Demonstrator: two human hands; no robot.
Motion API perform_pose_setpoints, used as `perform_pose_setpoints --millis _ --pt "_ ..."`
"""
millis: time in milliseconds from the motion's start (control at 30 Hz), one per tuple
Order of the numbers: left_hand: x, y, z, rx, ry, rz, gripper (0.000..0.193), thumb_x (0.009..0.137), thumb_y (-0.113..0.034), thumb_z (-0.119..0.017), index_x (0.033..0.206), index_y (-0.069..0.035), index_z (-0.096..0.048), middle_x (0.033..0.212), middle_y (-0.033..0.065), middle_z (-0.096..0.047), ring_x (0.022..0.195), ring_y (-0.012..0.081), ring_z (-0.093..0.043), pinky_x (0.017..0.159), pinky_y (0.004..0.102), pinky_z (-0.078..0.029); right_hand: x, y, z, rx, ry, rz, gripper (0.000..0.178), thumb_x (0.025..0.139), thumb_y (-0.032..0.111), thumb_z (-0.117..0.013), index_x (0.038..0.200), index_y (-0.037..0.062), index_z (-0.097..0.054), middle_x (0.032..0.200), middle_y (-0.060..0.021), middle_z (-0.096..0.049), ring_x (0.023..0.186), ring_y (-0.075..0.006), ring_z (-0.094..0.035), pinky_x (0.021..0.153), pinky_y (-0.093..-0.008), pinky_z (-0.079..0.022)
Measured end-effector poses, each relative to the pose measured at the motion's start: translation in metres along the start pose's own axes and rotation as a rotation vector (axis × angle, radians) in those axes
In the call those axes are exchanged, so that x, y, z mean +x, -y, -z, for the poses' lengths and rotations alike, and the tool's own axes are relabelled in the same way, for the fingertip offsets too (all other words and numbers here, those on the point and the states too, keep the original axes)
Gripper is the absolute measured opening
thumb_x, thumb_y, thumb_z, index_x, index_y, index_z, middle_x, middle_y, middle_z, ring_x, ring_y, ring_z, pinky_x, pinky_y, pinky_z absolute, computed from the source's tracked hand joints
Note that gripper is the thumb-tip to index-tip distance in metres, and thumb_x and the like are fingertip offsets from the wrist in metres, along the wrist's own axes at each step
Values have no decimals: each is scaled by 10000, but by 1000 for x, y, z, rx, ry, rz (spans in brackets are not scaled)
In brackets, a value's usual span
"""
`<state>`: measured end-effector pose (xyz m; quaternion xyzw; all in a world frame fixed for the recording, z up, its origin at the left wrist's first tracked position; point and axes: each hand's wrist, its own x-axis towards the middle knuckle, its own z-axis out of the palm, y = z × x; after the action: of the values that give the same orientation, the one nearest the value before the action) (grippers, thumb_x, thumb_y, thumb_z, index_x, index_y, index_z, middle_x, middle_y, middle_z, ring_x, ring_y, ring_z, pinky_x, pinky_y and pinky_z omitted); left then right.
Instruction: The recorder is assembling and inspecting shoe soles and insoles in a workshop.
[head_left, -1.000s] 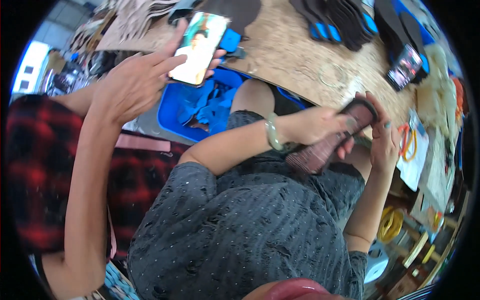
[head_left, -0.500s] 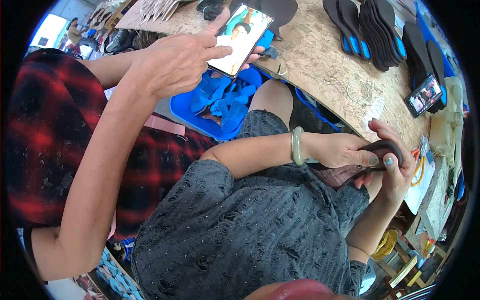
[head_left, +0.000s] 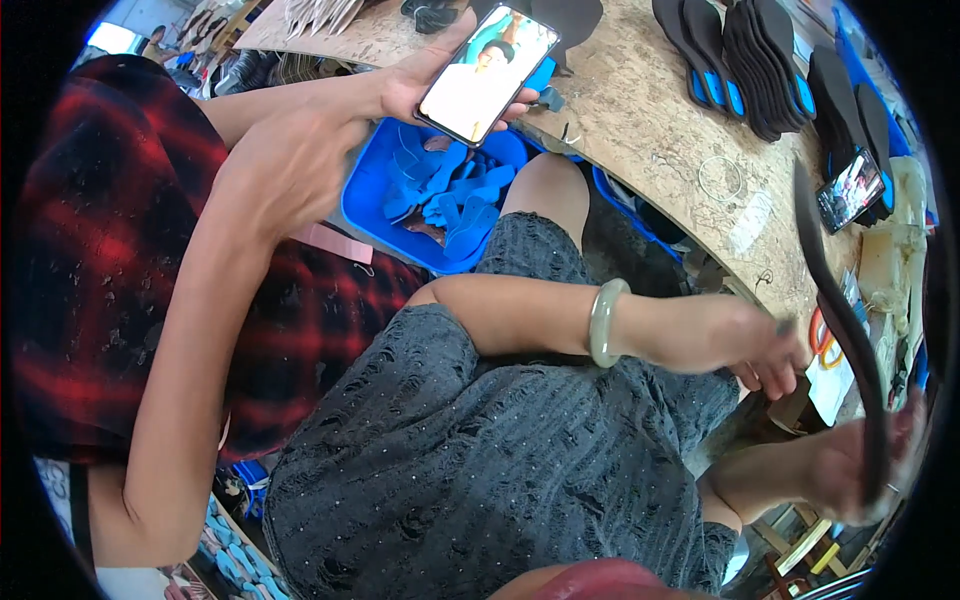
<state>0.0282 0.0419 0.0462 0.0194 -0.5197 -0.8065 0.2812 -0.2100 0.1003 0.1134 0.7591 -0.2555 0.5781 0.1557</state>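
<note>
My right hand [head_left: 862, 468], blurred at the lower right, grips the lower end of a dark shoe insole [head_left: 843, 305]. Seen nearly edge-on, the insole rises in a long curve toward the bench. My left hand [head_left: 745, 345], with a pale bangle [head_left: 605, 322] on its wrist, hovers over my lap, apart from the insole. Its fingers hang loosely bent and a little apart, with nothing seen in them, though motion blurs them. Several dark insoles with blue patches [head_left: 765, 65] lie stacked on the wooden bench [head_left: 640, 130].
At left, another person in a red-and-black checked garment [head_left: 110, 300] holds a phone [head_left: 488, 75]. Blue cut pieces fill a blue tub [head_left: 355, 215] below the bench edge. A second phone [head_left: 852, 190] leans against insoles at the bench's right. Orange-handled scissors [head_left: 824, 340] lie nearby.
The insole, bent between both my hands before, has swung right and straightened in my right hand. My left hand has let go of it. The other person's pointing hand has drawn back from the phone.
</note>
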Motion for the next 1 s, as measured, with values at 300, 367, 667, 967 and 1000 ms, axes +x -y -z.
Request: perform_pose_setpoints --millis 300,367,667,967,1000 --pt "16 15 37 -932 -231 108 587 922 -609 -387 1055 -54 -524 929 68 -622 845 174 -617 756 301 -523 -58 40 -109 -305 577 -51 293 746 381 -684 1018 271 -700 1091 -42 -664 1080 -249 -573 962 -410 -395" --pt "20 12 34 -803 -444 169 533 940 -550 -421 1074 -43 -516 863 52 -609 800 149 -607 732 283 -531 -69 41 -109 -320 567 -93 300 742 383 -688 1018 266 -704 1101 -45 -661 1091 -249 -569 972 -408 -388" --pt "25 31 36 -800 -465 169 513 937 -538 -443 1051 -50 -551 814 30 -578 719 124 -562 651 270 -511 -89 45 -109 -348 481 -162 261 733 359 -711 981 276 -713 1114 -33 -654 1098 -241 -564 967 -430 -392" --pt "27 34 41 -840 -463 45 567 918 -554 -464 1084 -12 -499 782 35 -556 700 146 -562 655 304 -514 -102 46 -108 -250 174 -518 414 845 397 -642 1008 16 -646 993 -130 -625 979 -251 -573 855 -377 -449" --pt "28 33 42 -788 -466 29 572 917 -555 -463 1095 -12 -490 784 34 -552 701 150 -563 657 310 -515 -111 42 -107 6 59 -872 429 901 395 -572 1047 -7 -609 933 -105 -606 875 -207 -567 769 -335 -457"
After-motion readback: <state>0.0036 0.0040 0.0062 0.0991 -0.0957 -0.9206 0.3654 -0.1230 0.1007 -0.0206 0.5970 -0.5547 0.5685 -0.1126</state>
